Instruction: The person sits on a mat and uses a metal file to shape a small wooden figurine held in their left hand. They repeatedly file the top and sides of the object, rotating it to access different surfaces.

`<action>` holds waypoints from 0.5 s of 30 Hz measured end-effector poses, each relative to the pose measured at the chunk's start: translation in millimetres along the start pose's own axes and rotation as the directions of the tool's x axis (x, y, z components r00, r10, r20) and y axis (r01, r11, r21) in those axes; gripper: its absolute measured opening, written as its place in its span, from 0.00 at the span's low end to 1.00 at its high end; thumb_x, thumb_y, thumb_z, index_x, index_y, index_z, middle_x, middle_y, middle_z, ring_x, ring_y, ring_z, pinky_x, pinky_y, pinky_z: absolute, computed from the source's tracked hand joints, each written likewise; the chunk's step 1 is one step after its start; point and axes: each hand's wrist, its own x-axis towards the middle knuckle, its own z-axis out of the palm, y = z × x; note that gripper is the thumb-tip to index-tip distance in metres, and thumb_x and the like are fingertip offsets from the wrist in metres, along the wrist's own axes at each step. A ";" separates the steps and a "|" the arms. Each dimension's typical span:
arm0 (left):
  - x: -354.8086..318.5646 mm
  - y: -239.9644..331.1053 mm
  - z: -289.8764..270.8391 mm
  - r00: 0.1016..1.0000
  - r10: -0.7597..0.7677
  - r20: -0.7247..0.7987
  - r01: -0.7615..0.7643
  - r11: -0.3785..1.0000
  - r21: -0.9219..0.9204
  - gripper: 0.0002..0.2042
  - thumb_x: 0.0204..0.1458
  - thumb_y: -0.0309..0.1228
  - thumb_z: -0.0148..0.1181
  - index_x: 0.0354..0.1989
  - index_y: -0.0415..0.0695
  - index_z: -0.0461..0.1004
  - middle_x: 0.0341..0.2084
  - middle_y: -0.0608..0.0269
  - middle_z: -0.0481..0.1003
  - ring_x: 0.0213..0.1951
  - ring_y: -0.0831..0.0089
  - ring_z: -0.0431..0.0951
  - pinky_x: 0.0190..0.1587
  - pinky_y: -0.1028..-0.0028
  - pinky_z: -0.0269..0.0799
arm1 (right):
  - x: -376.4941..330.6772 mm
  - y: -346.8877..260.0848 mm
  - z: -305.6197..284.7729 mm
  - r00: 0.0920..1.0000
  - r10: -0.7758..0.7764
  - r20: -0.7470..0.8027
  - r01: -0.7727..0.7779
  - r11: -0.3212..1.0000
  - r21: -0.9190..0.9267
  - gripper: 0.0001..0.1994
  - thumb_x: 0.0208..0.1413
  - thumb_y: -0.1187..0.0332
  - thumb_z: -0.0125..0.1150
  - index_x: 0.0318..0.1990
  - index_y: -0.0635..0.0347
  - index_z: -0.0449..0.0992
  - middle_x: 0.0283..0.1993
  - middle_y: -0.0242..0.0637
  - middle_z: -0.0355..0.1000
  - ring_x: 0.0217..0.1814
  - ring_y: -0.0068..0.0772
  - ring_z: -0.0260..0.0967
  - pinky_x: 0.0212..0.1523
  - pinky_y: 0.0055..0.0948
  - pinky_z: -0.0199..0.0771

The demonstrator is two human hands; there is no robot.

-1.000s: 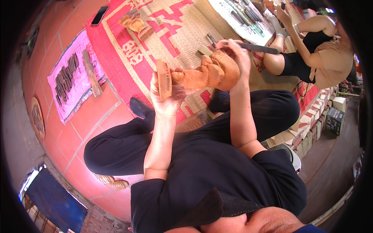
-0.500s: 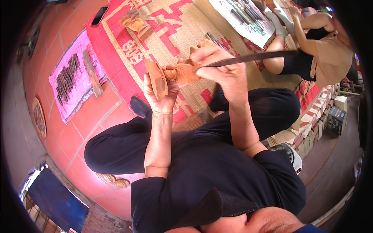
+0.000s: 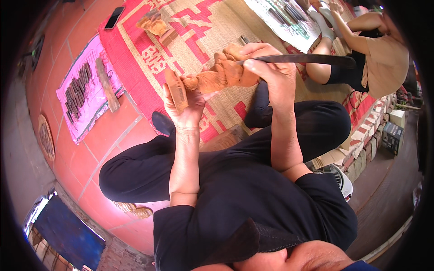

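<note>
Right hand: your right hand [image 3: 278, 79] has eased slightly toward 3 o'clock in the last half second, baring more of the orange-brown carved wooden figure [image 3: 217, 79].
Figure: raised above the mat at 12 o'clock, block base toward 9; your right hand covers part of its far end.
Left hand: your left hand [image 3: 187, 115] is clamped round the base end, some fingers hidden behind it.
Tool: you pinch a long, dark, strip-shaped tool [image 3: 312, 58] pointing toward 3 o'clock; whether its tip touches wood, I cannot tell.
Co-worker: seated person [image 3: 384, 58] at 2 o'clock, head lost in the dark rim.
</note>
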 end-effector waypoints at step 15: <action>-2.7 5.3 -0.6 0.976 0.126 -0.175 -0.119 0.992 0.048 0.22 0.47 0.54 0.59 0.47 0.56 0.74 0.49 0.65 0.72 0.60 0.46 0.61 0.52 0.25 0.51 | -8.2 6.7 7.7 0.985 -0.048 -0.168 0.043 0.999 -0.029 0.03 0.44 0.80 0.61 0.25 0.64 0.73 0.41 0.37 0.72 0.40 0.18 0.64 0.41 0.20 0.61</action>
